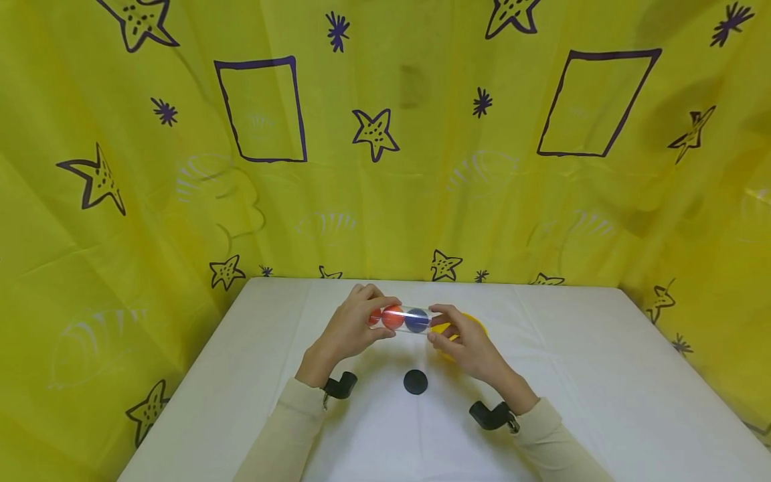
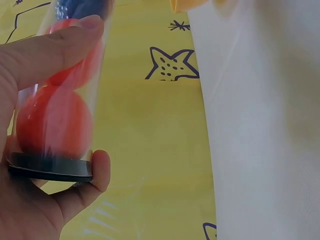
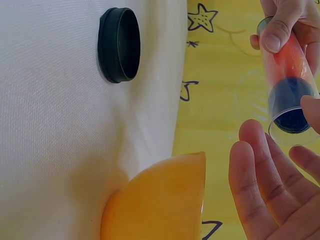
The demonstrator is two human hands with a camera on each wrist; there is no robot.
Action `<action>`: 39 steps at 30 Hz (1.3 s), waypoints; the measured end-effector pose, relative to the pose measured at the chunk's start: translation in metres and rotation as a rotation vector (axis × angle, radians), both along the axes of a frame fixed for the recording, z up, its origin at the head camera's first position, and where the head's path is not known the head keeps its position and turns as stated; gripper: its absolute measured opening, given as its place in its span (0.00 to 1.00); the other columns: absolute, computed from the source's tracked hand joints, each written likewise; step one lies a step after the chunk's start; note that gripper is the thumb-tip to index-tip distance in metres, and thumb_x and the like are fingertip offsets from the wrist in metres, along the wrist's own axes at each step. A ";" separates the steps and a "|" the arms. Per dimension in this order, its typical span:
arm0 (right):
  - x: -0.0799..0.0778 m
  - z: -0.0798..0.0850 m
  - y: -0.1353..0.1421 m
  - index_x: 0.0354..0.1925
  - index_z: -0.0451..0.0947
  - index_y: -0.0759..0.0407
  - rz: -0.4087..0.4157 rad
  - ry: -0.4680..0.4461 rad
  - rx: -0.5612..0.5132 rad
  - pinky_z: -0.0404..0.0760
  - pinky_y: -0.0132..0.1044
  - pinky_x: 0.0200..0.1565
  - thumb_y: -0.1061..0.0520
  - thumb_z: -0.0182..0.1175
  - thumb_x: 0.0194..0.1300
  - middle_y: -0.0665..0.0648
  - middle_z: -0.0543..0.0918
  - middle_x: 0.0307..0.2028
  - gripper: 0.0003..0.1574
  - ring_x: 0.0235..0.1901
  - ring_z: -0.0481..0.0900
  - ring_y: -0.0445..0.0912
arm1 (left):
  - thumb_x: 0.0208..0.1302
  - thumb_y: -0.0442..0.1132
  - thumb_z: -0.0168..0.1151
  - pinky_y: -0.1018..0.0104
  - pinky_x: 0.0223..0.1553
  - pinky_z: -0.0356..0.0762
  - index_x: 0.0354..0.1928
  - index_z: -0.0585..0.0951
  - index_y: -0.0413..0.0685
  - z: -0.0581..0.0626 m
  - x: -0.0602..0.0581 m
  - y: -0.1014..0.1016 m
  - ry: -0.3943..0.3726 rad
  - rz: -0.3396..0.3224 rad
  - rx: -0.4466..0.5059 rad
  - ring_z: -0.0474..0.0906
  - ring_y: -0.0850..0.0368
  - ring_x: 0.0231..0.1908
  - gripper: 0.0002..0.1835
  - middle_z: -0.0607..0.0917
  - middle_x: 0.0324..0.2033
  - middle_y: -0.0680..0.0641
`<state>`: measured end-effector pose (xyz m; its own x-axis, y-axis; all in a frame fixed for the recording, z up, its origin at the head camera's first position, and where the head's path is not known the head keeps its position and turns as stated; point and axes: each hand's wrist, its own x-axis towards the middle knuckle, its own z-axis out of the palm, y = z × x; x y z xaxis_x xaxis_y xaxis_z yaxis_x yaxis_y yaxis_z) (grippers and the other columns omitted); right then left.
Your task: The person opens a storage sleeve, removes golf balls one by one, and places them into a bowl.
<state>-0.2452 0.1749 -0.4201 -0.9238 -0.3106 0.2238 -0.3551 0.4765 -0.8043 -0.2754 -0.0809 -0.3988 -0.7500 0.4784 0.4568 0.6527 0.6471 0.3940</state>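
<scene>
A clear tube (image 3: 274,75) is held level above the table by my left hand (image 1: 351,323), thumb on one side and fingers round the other. Inside are two orange-red balls (image 2: 54,121) and a dark blue ball (image 1: 417,320). A dark base (image 2: 50,167) closes the left end, near my left little finger. The tube's right end is uncapped, with the blue ball just inside the rim. There my right hand (image 1: 466,343) has its fingertips right at the rim, the lower fingers extended and relaxed. A dark green cap (image 3: 120,45) lies on the table below.
A yellow-orange bowl (image 3: 160,200) stands on the white table (image 1: 241,402), partly hidden behind my right hand in the head view. Yellow curtain (image 1: 385,194) with drawn stars hangs round the table's back and sides. Each wrist wears a black camera (image 1: 490,415).
</scene>
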 end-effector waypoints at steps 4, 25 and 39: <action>0.000 0.000 0.000 0.69 0.68 0.59 0.001 -0.003 0.008 0.83 0.30 0.38 0.57 0.65 0.70 0.66 0.84 0.54 0.33 0.37 0.84 0.45 | 0.52 0.42 0.81 0.63 0.45 0.76 0.55 0.86 0.56 0.001 0.001 0.000 -0.014 0.005 0.003 0.70 0.55 0.49 0.26 0.81 0.45 0.51; -0.006 -0.003 0.008 0.64 0.74 0.53 -0.093 0.011 0.098 0.79 0.31 0.37 0.51 0.69 0.68 0.59 0.83 0.47 0.29 0.39 0.78 0.47 | 0.54 0.40 0.80 0.62 0.47 0.73 0.55 0.86 0.54 -0.001 -0.003 -0.003 -0.038 -0.015 0.047 0.68 0.55 0.48 0.24 0.80 0.46 0.51; -0.004 0.003 0.010 0.62 0.75 0.55 -0.120 0.011 0.115 0.80 0.32 0.37 0.52 0.69 0.67 0.59 0.84 0.46 0.28 0.39 0.79 0.48 | 0.54 0.42 0.80 0.60 0.49 0.73 0.56 0.85 0.51 -0.005 -0.005 -0.001 -0.046 -0.033 0.061 0.69 0.54 0.50 0.25 0.80 0.46 0.51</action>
<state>-0.2489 0.1851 -0.4167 -0.9536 -0.2220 0.2033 -0.2982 0.6049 -0.7383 -0.2805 -0.0820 -0.4036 -0.7550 0.4757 0.4513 0.6538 0.5994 0.4618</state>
